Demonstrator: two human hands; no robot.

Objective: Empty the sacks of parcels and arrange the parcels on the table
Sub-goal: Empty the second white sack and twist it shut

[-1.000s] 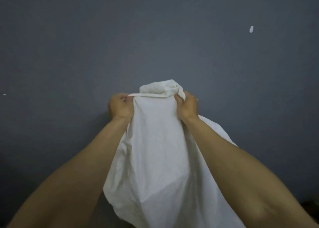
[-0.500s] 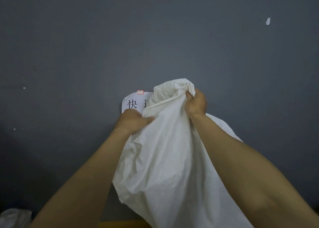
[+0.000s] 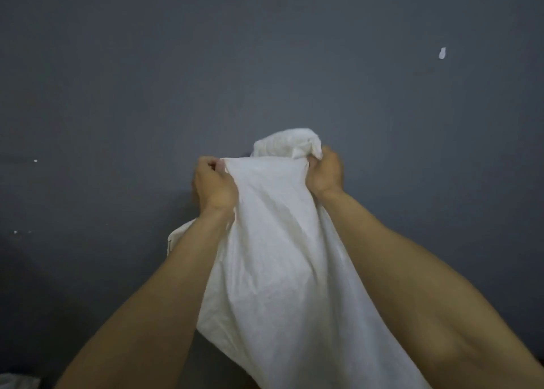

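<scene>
A large white cloth sack (image 3: 276, 265) hangs in front of me, held up at arm's length against a dark grey wall. My left hand (image 3: 213, 182) grips its top edge on the left with curled fingers. My right hand (image 3: 325, 170) grips the bunched top on the right, where a fold of fabric sticks up. The stretch of fabric between my hands is pulled taut. The sack widens downward and runs out of the frame's bottom. No parcels and no table show; the sack's inside is hidden.
A dark grey wall (image 3: 117, 94) fills the background, with a small white mark (image 3: 442, 53) at upper right. A bit of white material (image 3: 16, 381) lies in the bottom left corner.
My left hand moved from lower on the sack up to its top edge and now pulls it taut. The printed white label seen behind the sack is hidden again.
</scene>
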